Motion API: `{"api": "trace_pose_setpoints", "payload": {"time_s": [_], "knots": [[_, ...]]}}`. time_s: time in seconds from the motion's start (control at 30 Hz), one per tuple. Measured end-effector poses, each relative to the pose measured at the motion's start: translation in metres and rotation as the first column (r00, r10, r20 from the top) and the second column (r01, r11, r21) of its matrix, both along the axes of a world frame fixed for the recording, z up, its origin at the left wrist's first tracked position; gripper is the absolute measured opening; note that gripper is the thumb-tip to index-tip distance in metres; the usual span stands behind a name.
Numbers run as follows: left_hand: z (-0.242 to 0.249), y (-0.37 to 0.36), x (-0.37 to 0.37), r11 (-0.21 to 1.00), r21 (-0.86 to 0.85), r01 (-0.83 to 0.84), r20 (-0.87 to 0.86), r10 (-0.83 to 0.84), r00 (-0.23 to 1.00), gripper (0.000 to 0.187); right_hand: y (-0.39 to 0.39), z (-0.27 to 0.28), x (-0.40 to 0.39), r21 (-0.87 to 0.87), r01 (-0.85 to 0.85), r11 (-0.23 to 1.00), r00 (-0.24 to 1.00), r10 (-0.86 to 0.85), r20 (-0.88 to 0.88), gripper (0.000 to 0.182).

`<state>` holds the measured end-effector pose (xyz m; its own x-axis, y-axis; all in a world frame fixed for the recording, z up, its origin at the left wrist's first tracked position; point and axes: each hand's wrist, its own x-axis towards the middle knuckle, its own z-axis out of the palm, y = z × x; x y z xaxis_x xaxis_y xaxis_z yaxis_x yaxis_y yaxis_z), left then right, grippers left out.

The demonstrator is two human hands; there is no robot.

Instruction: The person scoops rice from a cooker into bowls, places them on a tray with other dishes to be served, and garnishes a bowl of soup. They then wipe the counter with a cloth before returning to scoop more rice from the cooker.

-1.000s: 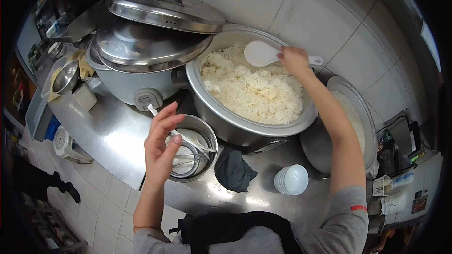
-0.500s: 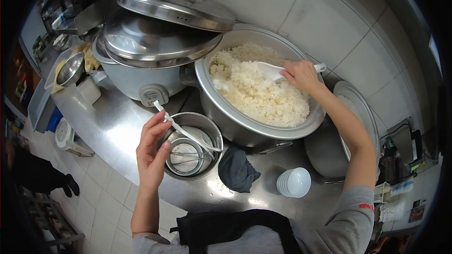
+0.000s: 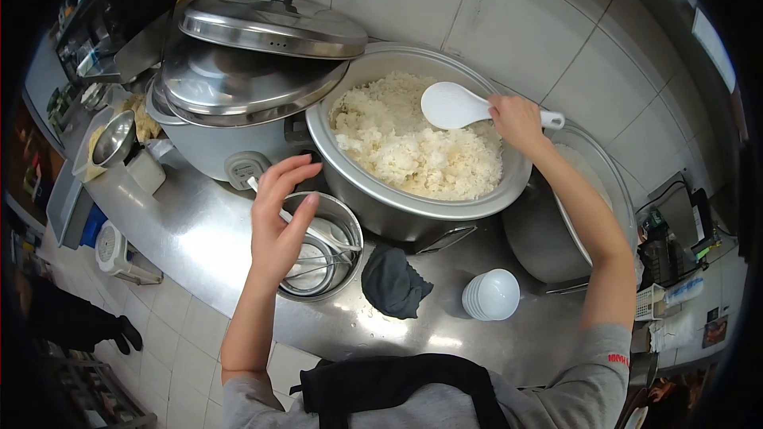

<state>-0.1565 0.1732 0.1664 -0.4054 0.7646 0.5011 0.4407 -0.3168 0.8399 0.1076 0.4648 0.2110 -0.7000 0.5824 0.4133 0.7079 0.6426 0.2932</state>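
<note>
My right hand (image 3: pixel 518 121) grips a white rice paddle (image 3: pixel 453 106) by its handle, with the broad blade held over the cooked rice (image 3: pixel 413 151). The rice fills much of the large grey rice cooker pot (image 3: pixel 326 155), heaped toward the wall side and lower near the front. In mid-air, my left hand (image 3: pixel 280 218) has its fingers apart and holds nothing. Below it stands a steel pot (image 3: pixel 355 258) with a white-handled utensil, a wire whisk and a smaller metal bowl inside. My left hand partly hides these.
A second cooker (image 3: pixel 214 147) carries stacked steel lids (image 3: pixel 254 83). A dark cloth (image 3: pixel 393 282) and stacked white bowls (image 3: pixel 493 295) sit on the steel counter (image 3: pixel 199 246). At right stands another pot (image 3: pixel 540 238). Someone's dark-clothed legs (image 3: pixel 71 314) show at far left.
My right hand has lifted the paddle off the rice, turning its blade into full view. My left hand has moved right and up, nearer the cooker. The whole view has shifted slightly.
</note>
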Motion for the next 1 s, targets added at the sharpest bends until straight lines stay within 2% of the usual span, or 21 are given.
{"api": "trace_pose_setpoints", "payload": {"time_s": [0.03,0.07,0.1,0.13,0.17,0.2,0.27,0.33,0.4,0.47,0.5,0.63,0.73,0.8,0.83,0.9,0.93,1.0], "knots": [[0.001,0.011,-0.002,0.999,0.020,-0.028,-0.180,0.031,0.983,0.026,0.003,-0.001,-0.005,-0.120,0.134,0.984,0.990,-0.126,0.066,0.014],[0.001,0.021,-0.003,0.998,0.043,-0.054,-0.354,0.066,0.933,0.024,0.000,-0.004,-0.012,-0.118,0.129,0.985,0.990,-0.123,0.063,0.014],[0.000,0.034,-0.003,0.997,0.048,-0.059,-0.356,0.072,0.932,0.024,-0.003,-0.009,-0.020,-0.181,0.074,0.981,0.994,-0.058,0.097,0.015],[-0.002,0.047,-0.002,0.998,0.042,-0.048,-0.427,0.061,0.902,0.022,-0.007,-0.012,-0.027,-0.245,0.022,0.969,0.992,0.009,0.129,0.016],[-0.004,0.056,0.001,0.999,0.033,-0.036,-0.495,0.047,0.868,0.020,-0.012,-0.010,-0.034,-0.269,0.024,0.963,0.992,0.011,0.130,0.017],[-0.003,0.061,0.004,0.999,0.035,-0.037,-0.494,0.050,0.868,0.020,-0.012,-0.011,-0.033,-0.267,0.023,0.963,0.991,0.013,0.131,0.017],[-0.001,0.072,0.010,0.997,-0.066,-0.033,-0.621,-0.015,0.784,0.018,-0.012,-0.011,-0.031,-0.347,-0.038,0.937,0.995,0.068,0.075,0.017],[-0.002,0.078,0.011,0.997,-0.064,-0.041,-0.638,-0.010,0.770,0.015,-0.020,-0.016,-0.026,-0.387,-0.068,0.920,0.996,0.086,0.032,0.017],[0.001,0.080,0.013,0.986,-0.162,-0.034,-0.638,-0.078,0.766,0.013,-0.036,-0.016,-0.022,-0.427,-0.093,0.900,0.995,0.098,-0.011,0.017],[0.001,0.081,0.014,0.984,-0.175,-0.023,-0.623,-0.093,0.776,0.012,-0.056,-0.015,-0.020,-0.433,-0.129,0.892,0.990,0.141,-0.004,0.017],[0.001,0.081,0.014,0.984,-0.179,-0.016,-0.612,-0.098,0.785,0.012,-0.056,-0.019,-0.016,-0.424,-0.188,0.886,0.982,0.182,-0.054,0.017],[0.003,0.082,0.018,0.986,-0.168,0.001,-0.613,-0.105,0.783,0.012,-0.064,-0.018,-0.011,-0.431,-0.187,0.882,0.980,0.195,-0.026,0.016],[0.006,0.088,0.022,0.982,-0.186,-0.015,-0.636,-0.109,0.764,0.012,-0.050,-0.028,-0.010,-0.492,-0.234,0.838,0.971,0.223,-0.082,0.017],[0.006,0.100,0.023,0.986,-0.156,-0.051,-0.678,-0.070,0.732,0.011,-0.026,-0.032,-0.014,-0.724,-0.142,0.675,0.976,0.217,0.011,0.018],[0.009,0.105,0.021,0.986,-0.157,-0.049,-0.681,-0.072,0.729,0.011,-0.019,-0.029,-0.014,-0.724,-0.144,0.674,0.977,0.215,0.007,0.018],[0.018,0.119,0.017,0.980,-0.187,-0.073,-0.643,-0.066,0.763,0.011,-0.005,-0.021,-0.016,-0.958,-0.081,0.276,0.995,0.074,-0.062,0.017],[0.022,0.124,0.014,0.980,-0.184,-0.072,-0.646,-0.066,0.761,0.011,-0.006,-0.014,-0.017,-0.957,-0.083,0.278,0.995,0.072,-0.065,0.017],[0.027,0.132,0.007,0.998,-0.038,-0.046,-0.468,0.023,0.884,0.014,-0.007,0.000,-0.016,-0.952,-0.123,0.281,0.982,-0.102,-0.157,0.014]]}}
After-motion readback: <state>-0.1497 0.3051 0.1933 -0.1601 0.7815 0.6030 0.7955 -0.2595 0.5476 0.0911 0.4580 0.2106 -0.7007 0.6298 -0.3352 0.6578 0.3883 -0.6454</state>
